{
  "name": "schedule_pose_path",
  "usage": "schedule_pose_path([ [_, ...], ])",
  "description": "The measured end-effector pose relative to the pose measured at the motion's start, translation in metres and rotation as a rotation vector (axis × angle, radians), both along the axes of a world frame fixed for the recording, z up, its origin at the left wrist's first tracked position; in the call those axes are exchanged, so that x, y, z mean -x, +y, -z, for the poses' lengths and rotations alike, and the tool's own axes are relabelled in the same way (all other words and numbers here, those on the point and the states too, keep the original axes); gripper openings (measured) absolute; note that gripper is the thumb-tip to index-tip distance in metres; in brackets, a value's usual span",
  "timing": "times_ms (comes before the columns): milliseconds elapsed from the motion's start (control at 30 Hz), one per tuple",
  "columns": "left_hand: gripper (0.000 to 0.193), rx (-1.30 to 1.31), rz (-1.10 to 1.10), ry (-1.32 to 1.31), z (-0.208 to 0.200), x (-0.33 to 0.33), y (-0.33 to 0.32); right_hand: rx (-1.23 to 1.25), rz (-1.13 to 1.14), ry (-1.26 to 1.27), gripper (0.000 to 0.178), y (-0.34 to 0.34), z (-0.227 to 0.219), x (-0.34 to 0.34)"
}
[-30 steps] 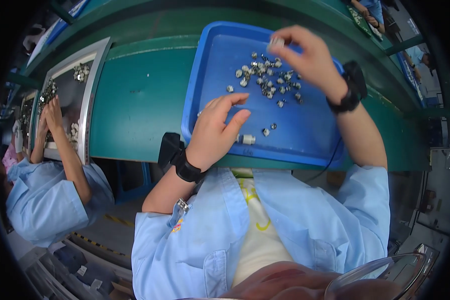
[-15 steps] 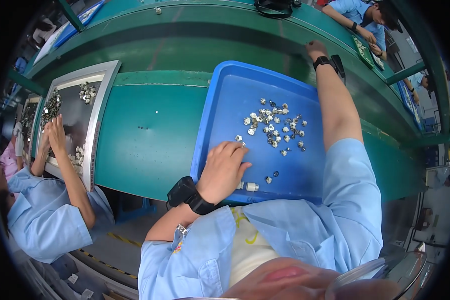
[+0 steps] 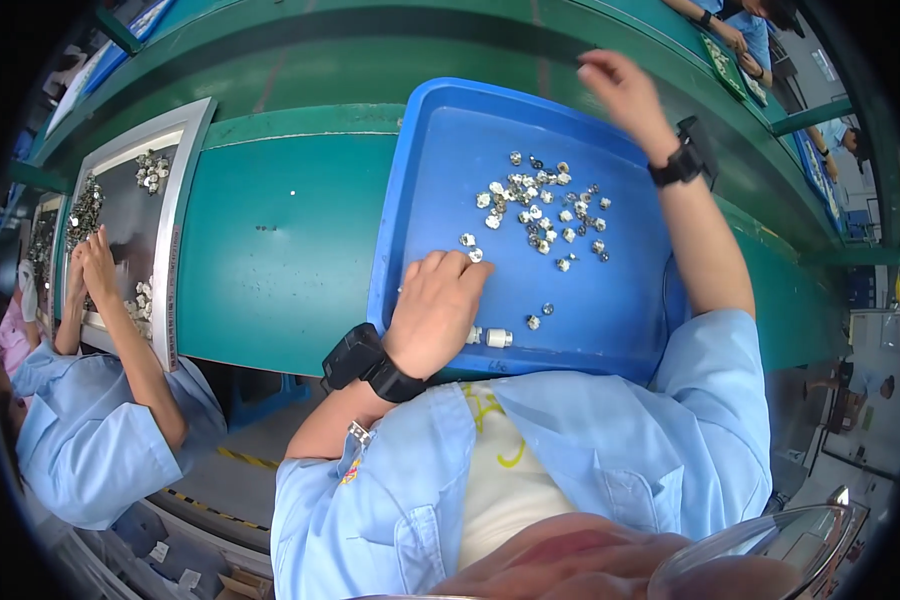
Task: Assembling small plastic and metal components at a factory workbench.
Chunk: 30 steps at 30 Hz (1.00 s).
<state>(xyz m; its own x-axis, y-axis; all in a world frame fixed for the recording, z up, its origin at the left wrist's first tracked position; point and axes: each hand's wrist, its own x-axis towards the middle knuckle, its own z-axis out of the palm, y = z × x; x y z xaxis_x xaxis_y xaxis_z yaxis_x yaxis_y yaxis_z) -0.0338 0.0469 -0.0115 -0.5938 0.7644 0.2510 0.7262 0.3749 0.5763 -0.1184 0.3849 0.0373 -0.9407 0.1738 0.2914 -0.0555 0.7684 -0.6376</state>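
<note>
A blue plastic tray (image 3: 420,180) lies on the green bench in front of me. Several small silvery metal parts (image 3: 540,210) are scattered across its middle. My left hand (image 3: 435,310) rests palm down on the tray's near left part, fingers bent, fingertips next to two loose parts (image 3: 467,247). A small white cylinder (image 3: 498,338) lies just right of that hand. My right hand (image 3: 620,90) is raised over the tray's far right rim, fingers loosely curled and blurred. Whether it holds anything does not show. Both wrists wear black bands.
A person in a light blue coat (image 3: 100,440) works on my left, with both hands over a grey metal-framed tray (image 3: 175,200) of similar parts. Another person's arms (image 3: 730,30) show at the far right of the green bench (image 3: 280,250). A clear curved rim (image 3: 770,540) sits at the lower right.
My right hand left the pile of parts, reached out past the tray's far rim and has come back to that rim. My left hand's spread fingers have bent and stayed on the tray.
</note>
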Motion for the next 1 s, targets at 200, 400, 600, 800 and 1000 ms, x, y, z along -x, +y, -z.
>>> schedule_pose_path([
  [200,0.031,-0.118,-0.023,-0.052,0.003,-0.006,0.003,-0.361,-0.439,-0.119,0.022,-0.123,0.006,-0.071],
  [400,0.034,-0.309,-0.102,-0.118,0.003,-0.003,0.001,-0.489,-0.341,-0.151,0.022,-0.135,0.033,-0.065],
  [600,0.027,-0.442,-0.134,-0.311,0.003,0.003,-0.005,-0.011,-0.188,-0.154,0.021,-0.127,0.018,-0.085],
  [800,0.019,-0.518,-0.168,-0.772,0.003,0.001,-0.011,0.704,-0.138,-0.303,0.023,-0.132,0.007,-0.128],
  [1000,0.020,-0.584,-0.115,-0.986,-0.012,-0.012,-0.007,0.721,-0.117,-0.218,0.026,-0.125,0.022,-0.136],
])
